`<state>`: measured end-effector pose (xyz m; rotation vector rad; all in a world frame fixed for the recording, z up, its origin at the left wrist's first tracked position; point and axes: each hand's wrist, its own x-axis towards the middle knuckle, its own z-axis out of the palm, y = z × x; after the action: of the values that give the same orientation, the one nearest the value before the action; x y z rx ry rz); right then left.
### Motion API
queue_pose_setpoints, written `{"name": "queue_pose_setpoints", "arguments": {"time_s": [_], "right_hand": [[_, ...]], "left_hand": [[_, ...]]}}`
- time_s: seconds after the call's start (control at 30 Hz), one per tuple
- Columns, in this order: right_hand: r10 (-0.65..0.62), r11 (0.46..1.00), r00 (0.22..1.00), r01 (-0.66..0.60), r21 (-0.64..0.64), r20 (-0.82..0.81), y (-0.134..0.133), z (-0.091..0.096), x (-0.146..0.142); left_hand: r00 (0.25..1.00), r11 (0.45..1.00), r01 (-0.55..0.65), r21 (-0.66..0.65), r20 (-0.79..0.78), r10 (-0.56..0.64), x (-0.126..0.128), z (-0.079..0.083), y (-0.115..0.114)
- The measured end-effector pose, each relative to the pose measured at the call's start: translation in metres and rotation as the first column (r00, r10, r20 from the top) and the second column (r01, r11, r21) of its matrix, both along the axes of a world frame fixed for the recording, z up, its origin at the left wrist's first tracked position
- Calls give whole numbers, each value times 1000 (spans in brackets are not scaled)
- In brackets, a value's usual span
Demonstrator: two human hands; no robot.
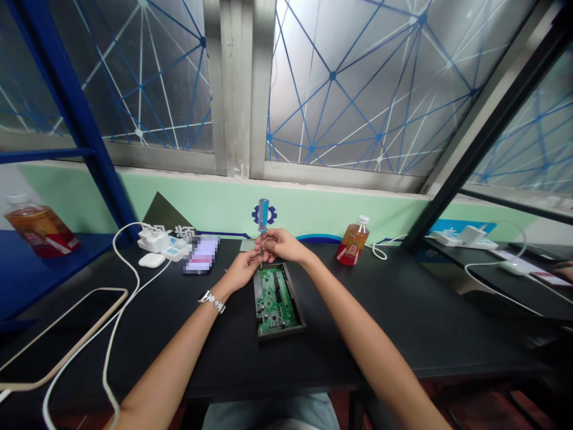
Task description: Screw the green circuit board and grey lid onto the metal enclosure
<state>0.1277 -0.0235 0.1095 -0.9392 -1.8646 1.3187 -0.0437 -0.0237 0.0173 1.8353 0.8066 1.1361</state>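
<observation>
A screwdriver (264, 216) with a clear blue handle stands nearly upright, tip down, over the far left corner of a green circuit board (273, 298). The board sits in a shallow dark metal case (281, 334) on the desk. My right hand (283, 245) is closed, its fingers pinching the shaft just under the handle. Lower down, my left hand (245, 269) has its fingers closed around the shaft near the tip, by the case's far edge. Fingers partly hide the shaft, and whether a screw is under the tip cannot be made out.
A phone (201, 255) lies left on the black desk (358, 334), near a white power strip (176, 248), a charger case (151, 260) and white cables. A drink bottle (353, 242) stands right. Far left lies a beige-rimmed tablet (62, 334). Another person's hand (566, 272) shows far right.
</observation>
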Motion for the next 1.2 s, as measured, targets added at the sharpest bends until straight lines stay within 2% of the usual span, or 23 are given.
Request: {"name": "queue_pose_setpoints", "arguments": {"time_s": [0.1, 0.23, 0.3, 0.4, 0.47, 0.63, 0.77, 0.9, 0.97, 1.07, 1.2], "right_hand": [[-59, 998, 998, 59, 6, 13, 2, -4, -1], [-181, 969, 982, 167, 183, 59, 6, -11, -2], [-182, 960, 980, 159, 229, 79, 6, -12, -2], [-119, 977, 990, 104, 187, 74, 4, -9, -1], [-85, 987, 995, 76, 144, 59, 3, -7, 0], [-15, 999, 999, 14, 41, 33, 5, -6, 1], [73, 997, 997, -74, -38, -36, 6, -7, 1], [116, 991, 992, -120, -58, -57, 4, -7, 0], [56, 998, 998, -56, -6, -26, 4, -9, -1], [-84, 986, 996, 77, 146, 42, 4, -12, -2], [-88, 974, 990, 62, 220, 109, 4, -14, -2]], "left_hand": [[999, 1000, -13, -24, 51, 14, 0, -2, 0], [988, 992, -117, -47, 92, 121, 4, -6, 1], [978, 982, -185, -42, 86, 188, 5, -8, 1], [969, 971, -238, -10, 63, 239, 5, -8, 1], [978, 980, -199, 9, 71, 197, 5, -7, 0], [996, 1000, -2, -2, 85, 3, 3, -6, 0], [999, 1000, 10, -22, 49, -9, -1, -4, 0], [1000, 1000, 1, -25, 23, 0, -2, 0, -2], [999, 999, -37, -12, 17, 37, -2, 1, -4], [993, 993, -117, -1, 28, 117, 0, 0, -5], [969, 969, -247, 14, 13, 247, 4, -3, -4]]}}
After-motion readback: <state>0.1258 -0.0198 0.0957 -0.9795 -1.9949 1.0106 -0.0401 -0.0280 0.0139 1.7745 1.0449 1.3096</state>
